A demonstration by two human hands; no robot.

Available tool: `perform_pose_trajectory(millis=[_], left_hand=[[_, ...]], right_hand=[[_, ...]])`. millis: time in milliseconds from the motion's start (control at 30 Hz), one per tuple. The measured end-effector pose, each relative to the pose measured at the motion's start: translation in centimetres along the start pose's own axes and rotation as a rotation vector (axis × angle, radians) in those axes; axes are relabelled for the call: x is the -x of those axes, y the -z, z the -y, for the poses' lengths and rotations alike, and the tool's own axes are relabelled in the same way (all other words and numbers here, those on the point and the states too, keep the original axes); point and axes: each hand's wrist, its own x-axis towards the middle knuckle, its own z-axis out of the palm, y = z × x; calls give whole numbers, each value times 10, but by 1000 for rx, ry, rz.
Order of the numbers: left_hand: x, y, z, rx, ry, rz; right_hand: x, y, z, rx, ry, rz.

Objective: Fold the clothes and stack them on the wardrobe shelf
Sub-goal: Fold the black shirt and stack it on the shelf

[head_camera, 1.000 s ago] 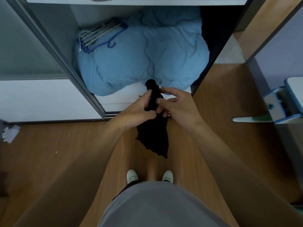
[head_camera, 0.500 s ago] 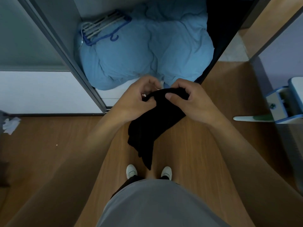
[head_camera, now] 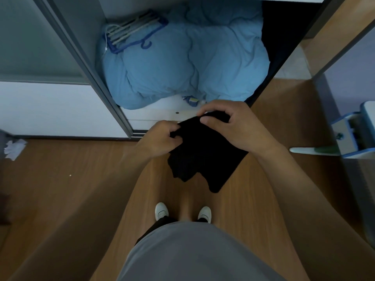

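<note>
Both hands have the black garment (head_camera: pixel 205 155) bunched up: left hand (head_camera: pixel 160 138) pinches its left top edge, right hand (head_camera: pixel 231 126) grips the top right, the rest hangs below. Just past the knuckles is the wardrobe (head_camera: pixel 154 115) sill, packed with a blue duvet (head_camera: pixel 182 61). Open wood floor (head_camera: pixel 60 179) left of the left hand. No readable writing anywhere.

A bulky light-blue duvet (head_camera: pixel 182 63) lies crumpled, and a bundle of clothes hangers (head_camera: pixel 132 31), pale ones and a dark blue one, rests on its upper left part. On the wooden floor (head_camera: pixel 60 189) a crumpled white paper (head_camera: pixel 14 148) lies at the far left. A blue-and-white plastic object (head_camera: pixel 353 134) stands at the right edge; what it is cannot be told.
</note>
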Motion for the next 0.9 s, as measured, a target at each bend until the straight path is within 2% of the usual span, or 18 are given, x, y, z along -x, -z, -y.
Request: perform_pose_trajectory(millis=[100, 200, 333, 433, 533, 700, 800, 900], left_hand=[[-3, 1, 5, 14, 19, -132], [-4, 3, -1, 70, -57, -215], [-8, -1, 7, 49, -47, -101], [-10, -11, 30, -57, 38, 29], [-5, -24, 49, -63, 121, 83], [4, -38, 50, 118, 124, 93], [0, -41, 50, 99, 86, 49], [-2, -41, 60, 47, 160, 58]], right_hand=[[-2, 13, -4, 164, -27, 137], [-7, 23, -6, 271, -72, 149], [-10, 24, 2, 219, -40, 48], [-9, 25, 11, 124, 15, -43], [-11, 29, 16, 50, 64, -112], [-12, 24, 17, -37, 36, -125], [-11, 17, 17, -75, 17, -123], [-12, 17, 19, -104, 32, -127]])
